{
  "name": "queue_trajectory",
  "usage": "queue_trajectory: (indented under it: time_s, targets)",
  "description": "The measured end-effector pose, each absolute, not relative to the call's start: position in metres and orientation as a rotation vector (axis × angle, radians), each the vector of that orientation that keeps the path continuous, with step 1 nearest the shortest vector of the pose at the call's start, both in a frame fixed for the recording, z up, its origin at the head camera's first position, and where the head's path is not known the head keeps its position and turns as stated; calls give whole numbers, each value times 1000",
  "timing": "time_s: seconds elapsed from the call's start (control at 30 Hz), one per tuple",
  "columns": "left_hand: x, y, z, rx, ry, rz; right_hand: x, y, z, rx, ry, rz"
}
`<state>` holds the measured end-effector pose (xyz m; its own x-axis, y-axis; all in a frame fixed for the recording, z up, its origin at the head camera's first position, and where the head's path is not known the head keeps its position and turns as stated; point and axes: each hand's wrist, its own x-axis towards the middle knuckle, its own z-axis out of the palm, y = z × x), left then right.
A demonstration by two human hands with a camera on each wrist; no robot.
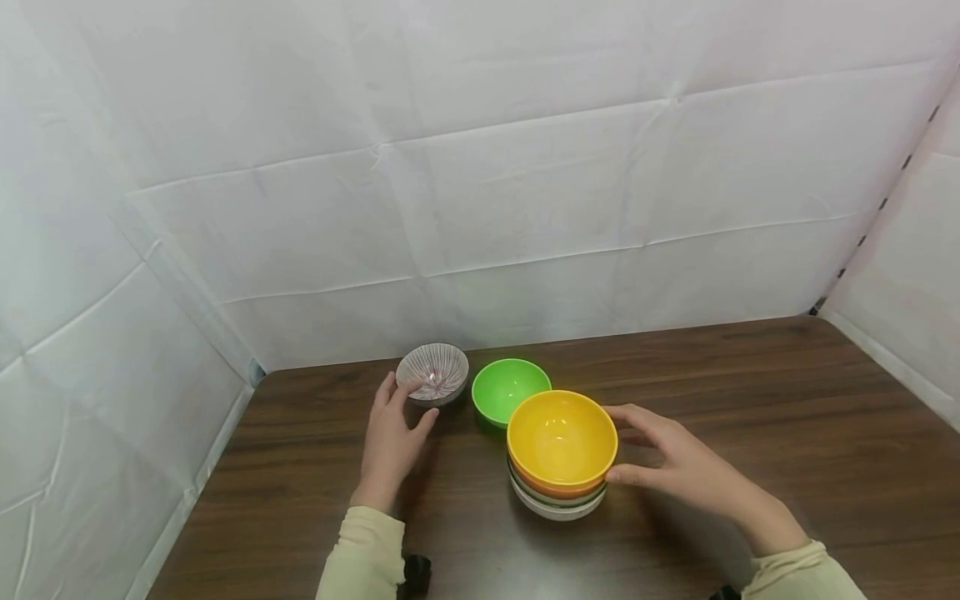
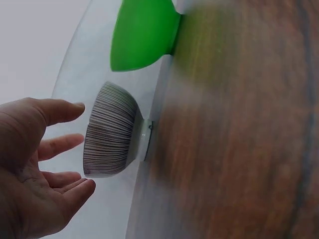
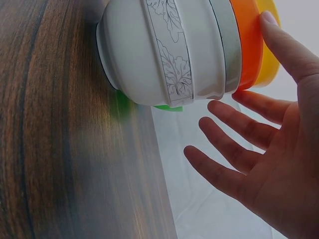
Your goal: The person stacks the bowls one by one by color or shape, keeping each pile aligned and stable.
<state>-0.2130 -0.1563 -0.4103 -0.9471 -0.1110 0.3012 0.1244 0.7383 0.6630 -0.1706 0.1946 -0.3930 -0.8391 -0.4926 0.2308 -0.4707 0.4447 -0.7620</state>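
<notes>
A stack of nested bowls stands on the table, with a yellow bowl (image 1: 562, 437) on top. Beneath it come an orange bowl (image 3: 247, 45), a grey-green rim and a white bowl (image 3: 134, 55) with a leaf-pattern band. My right hand (image 1: 675, 458) is at the stack's right side, thumb at the yellow bowl and index fingertip by the orange one, the other fingers spread. Farther left, my left hand (image 1: 393, 442) reaches to a striped bowl (image 1: 432, 373); its fingers are loosely spread around the near rim. Between stack and striped bowl sits a green bowl (image 1: 510, 390).
The dark wooden table (image 1: 750, 400) has its back edge against a white sheet wall (image 1: 525, 183). More white sheeting hangs at the left and right. The green and striped bowls stand near that back edge.
</notes>
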Motion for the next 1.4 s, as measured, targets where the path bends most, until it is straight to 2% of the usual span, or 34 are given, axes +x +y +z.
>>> queue_trajectory:
  time_s: [0.5, 1.0, 1.4]
  targets:
    - [-214, -157, -413, 120, -2680, -968, -170, 194, -393, -878, 2653, -1382]
    - [-217, -160, -417, 87, -2595, -1204, -171, 194, -394, -895, 2668, -1370]
    - [-221, -167, -424, 117, -2535, -1197, -171, 194, -394, -903, 2689, -1353]
